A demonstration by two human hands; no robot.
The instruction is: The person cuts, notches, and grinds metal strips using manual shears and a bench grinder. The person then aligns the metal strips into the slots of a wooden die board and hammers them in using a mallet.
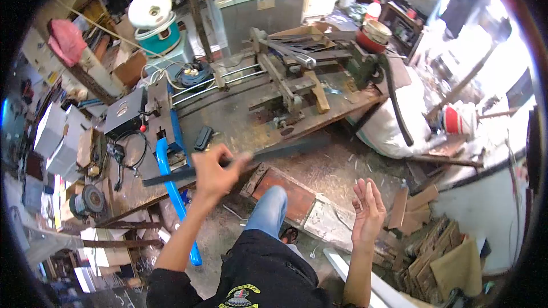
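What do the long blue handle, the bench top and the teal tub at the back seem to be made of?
Blue handle: glossy, smooth, evenly coloured; perhaps painted metal, though plastic is possible.
Bench top: probably wood, worn and unpolished, judging by its patchy brown, stained surface.
Teal tub: likely plastic, with a smooth, slightly shiny finish and solid colour.

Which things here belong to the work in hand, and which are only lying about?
Probably in the work:
- dark bar, by the left hand
- blue lever, crossing the bar

Apparently just lying about:
- cardboard
- pink plastic
- red-and-white bucket
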